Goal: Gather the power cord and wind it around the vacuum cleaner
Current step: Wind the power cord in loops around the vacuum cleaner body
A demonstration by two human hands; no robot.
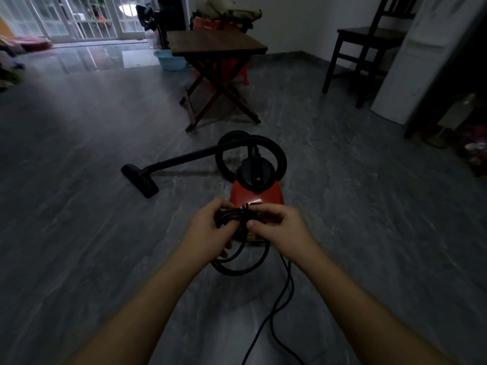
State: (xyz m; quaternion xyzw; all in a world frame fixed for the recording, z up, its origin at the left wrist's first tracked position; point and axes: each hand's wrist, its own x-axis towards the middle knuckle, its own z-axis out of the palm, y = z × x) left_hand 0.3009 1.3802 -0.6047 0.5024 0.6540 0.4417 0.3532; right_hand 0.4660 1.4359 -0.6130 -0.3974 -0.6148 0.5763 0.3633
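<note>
A dim living room in a home.
Grey tiled floor [79,154], wooden folding table [216,46], dark wooden chair [366,38], blue plastic basin [170,60], barred glass doors [79,19] behind.

Both bare forearms reach forward side by side toward the red canister vacuum cleaner [257,196], the left hand [208,227] with fingers curled around a bundle of black power cord [237,217] just in front of it, the right hand [279,227] pinching the same bundle between thumb and forefinger.
</note>
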